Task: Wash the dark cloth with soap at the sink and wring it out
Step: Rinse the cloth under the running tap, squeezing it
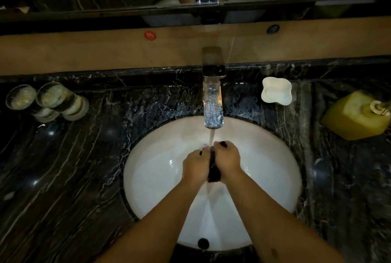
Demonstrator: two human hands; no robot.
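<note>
Over the white oval sink (152,178), my left hand (195,165) and my right hand (227,160) press together around the dark cloth (213,169). Only a narrow bunched strip of the cloth shows between my palms and at my fingertips. Water runs from the chrome tap (213,104) straight down onto the cloth and my fingers. A white soap dish (276,91) holding a pale bar sits on the counter behind and right of the sink.
The sink is set in a wet black marble counter (74,157). Two upturned glasses (48,99) stand at the far left. A yellow soap dispenser bottle (357,114) stands at the far right. A mirror runs along the wall behind.
</note>
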